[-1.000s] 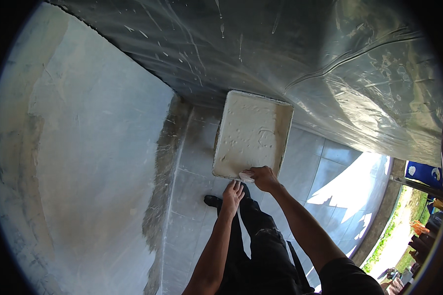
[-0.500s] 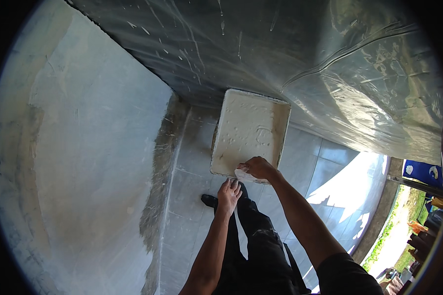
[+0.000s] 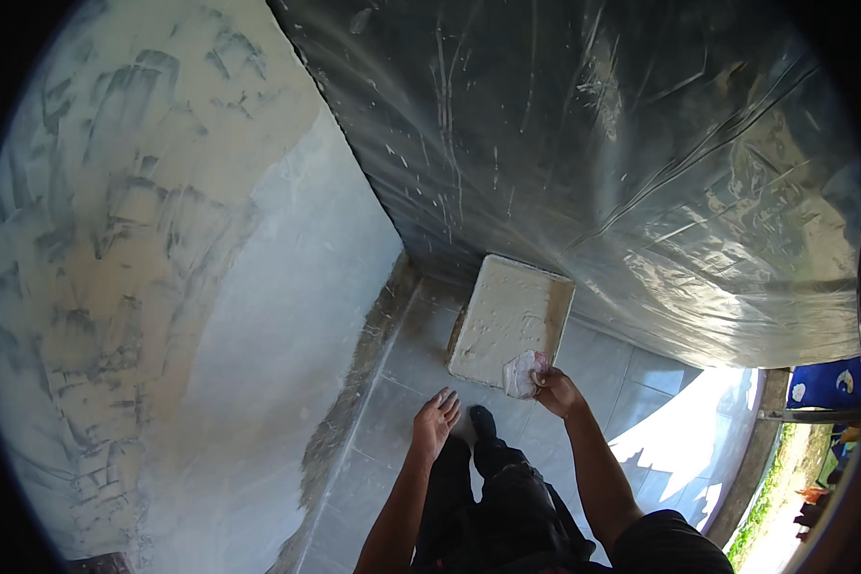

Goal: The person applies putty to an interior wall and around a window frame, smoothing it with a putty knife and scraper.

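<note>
My right hand [image 3: 560, 392] pinches a flat whitish-pink piece [image 3: 520, 376], smeared with creamy paste, between thumb and fingers. Whether it is a scraper or something else I cannot make out. This piece overlaps the near right corner of a rectangular tray [image 3: 558, 311], which contains pale, creamy paste [image 3: 503, 316] with a lumpy surface. Nothing is in my left hand [image 3: 436, 421], held open with fingers stretched, close to the tray's near left corner.
At left rises a wall [image 3: 277, 258] with streaky cream paste [image 3: 153, 182] over part of it. Dark plastic sheeting [image 3: 507, 124], spattered white, hangs behind the tray. Grey tiles [image 3: 392, 383] cover the floor; sunlight falls on it at right. My shoe [image 3: 483, 421] is near the tray.
My right hand has risen from the tray's near edge with the flat piece. My left hand has drawn away from it and opened. The view has shifted, showing more of the streaked wall.
</note>
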Demonstrator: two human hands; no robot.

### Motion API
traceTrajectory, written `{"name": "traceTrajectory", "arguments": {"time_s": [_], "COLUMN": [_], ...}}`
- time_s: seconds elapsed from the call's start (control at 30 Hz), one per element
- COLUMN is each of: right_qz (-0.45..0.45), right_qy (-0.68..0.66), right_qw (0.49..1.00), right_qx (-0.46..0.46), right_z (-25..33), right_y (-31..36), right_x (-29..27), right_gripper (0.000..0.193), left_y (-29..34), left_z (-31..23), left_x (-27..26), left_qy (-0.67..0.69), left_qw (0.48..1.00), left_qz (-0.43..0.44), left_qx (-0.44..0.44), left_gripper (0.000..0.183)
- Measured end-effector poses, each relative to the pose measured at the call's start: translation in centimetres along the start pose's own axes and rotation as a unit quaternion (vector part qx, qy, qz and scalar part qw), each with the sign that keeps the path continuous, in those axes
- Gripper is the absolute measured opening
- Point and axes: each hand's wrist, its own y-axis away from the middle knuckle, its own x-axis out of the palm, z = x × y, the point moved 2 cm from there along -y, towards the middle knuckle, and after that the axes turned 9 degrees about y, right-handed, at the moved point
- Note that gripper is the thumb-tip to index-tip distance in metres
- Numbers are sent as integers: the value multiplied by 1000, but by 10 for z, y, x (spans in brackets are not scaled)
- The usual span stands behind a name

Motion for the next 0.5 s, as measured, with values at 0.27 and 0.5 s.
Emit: {"name": "traceTrajectory", "arguments": {"time_s": [0.27, 0.5], "right_qz": [131, 193], "right_qy": [0, 58], "right_qw": [990, 975], "right_qx": [-52, -96], "right_z": [2, -31], "right_y": [-28, -48], "right_x": [190, 358], "right_gripper": [56, 46], "left_y": [87, 183], "left_z": [-78, -159], "left_x": [26, 7], "left_qy": [-38, -102], "left_qw": [987, 953], "left_qz": [57, 64], "left_qx": [147, 277], "left_gripper": [70, 67]}}
